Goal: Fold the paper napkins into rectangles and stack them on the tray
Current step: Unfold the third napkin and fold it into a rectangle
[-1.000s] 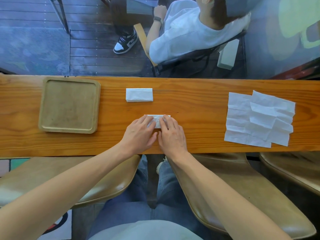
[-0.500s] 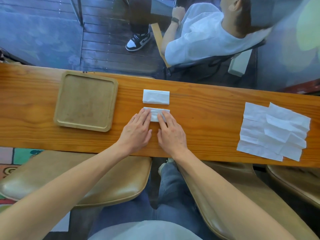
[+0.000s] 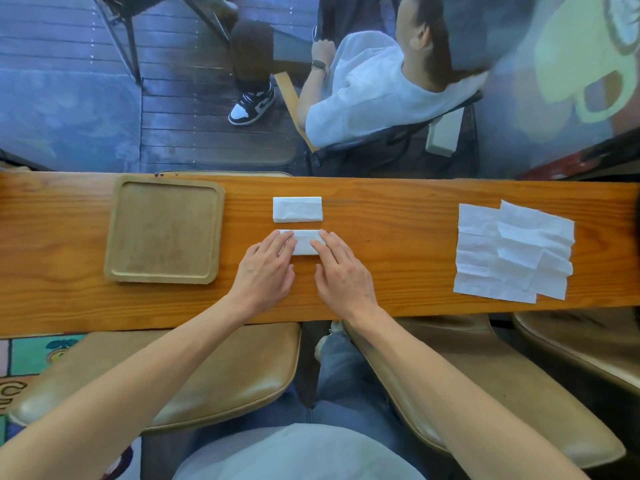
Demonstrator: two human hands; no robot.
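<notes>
count: two folded napkins, one tray, one pile of unfolded napkins whose number cannot be told because the sheets overlap, and two hands.

the surface is a long, narrow wooden bench with an orange varnish and visible grain. tan padded seats sit under its near edge. beyond its far edge the view falls on dark floorboards, where another person in a white shirt sits on a dark chair.

the tray is square, pale wood, with rounded corners and a raised rim. it lies toward the left end of the bench and holds nothing.

the first folded napkin is a neat white rectangle near the far edge, about midway along the bench, lying free of both hands. the second folded napkin lies just nearer than it, parallel, a narrow strip of bench showing between them.

the left hand lies flat, fingers extended and pressing on the left end of the second napkin. the right hand lies likewise, fingers straight and spread on its right end. neither hand grasps; both press palm down.

the unfolded napkins lie toward the right end of the bench, white, creased into a grid, overlapping and slightly askew, well apart from the hands.
</notes>
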